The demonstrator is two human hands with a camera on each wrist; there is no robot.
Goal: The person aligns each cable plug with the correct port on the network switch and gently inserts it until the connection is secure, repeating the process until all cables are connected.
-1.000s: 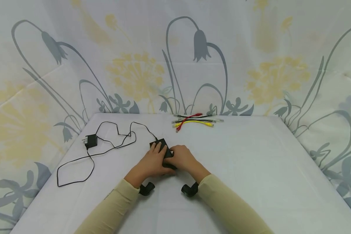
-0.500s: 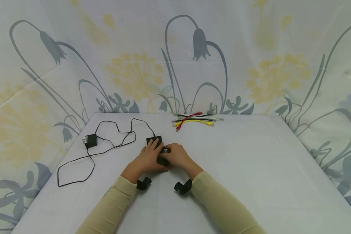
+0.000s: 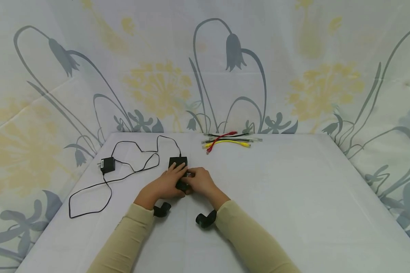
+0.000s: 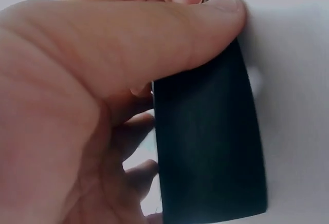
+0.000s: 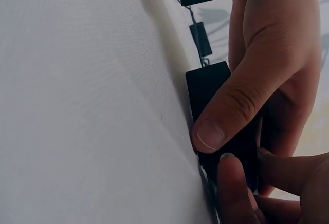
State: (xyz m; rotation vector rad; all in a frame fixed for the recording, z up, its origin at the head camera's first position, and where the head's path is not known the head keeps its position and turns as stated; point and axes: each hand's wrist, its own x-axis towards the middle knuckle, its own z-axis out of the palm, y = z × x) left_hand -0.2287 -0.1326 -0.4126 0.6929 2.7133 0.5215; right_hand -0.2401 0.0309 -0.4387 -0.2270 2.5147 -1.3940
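A flat black box (image 3: 178, 161), with a thin black cord plugged into its far edge, lies under both hands near the middle of the table. My left hand (image 3: 164, 184) spreads its fingers over the top, and its thumb lies along the near side, gripping the box. At the box's right edge, my right hand (image 3: 201, 182) holds on with thumb and curled fingers. The right wrist view shows right-hand fingertips (image 5: 232, 175) on the black box (image 5: 208, 85). A small pale bit shows between those fingers, too small to identify. In the left wrist view, the left thumb (image 4: 154, 36) crosses the box's side.
The cord (image 3: 135, 172) loops across the left side to a black power adapter (image 3: 108, 165). Several short network cables, red, yellow (image 3: 237, 143) and black, lie at the back edge. Black camera mounts (image 3: 206, 219) sit at both wrists. A patterned curtain (image 3: 205, 76) stands behind.
The black box has slid left and turned straighter, and both hands have moved left with it. The cord near the box has shifted. The adapter and coloured cables have stayed in place.
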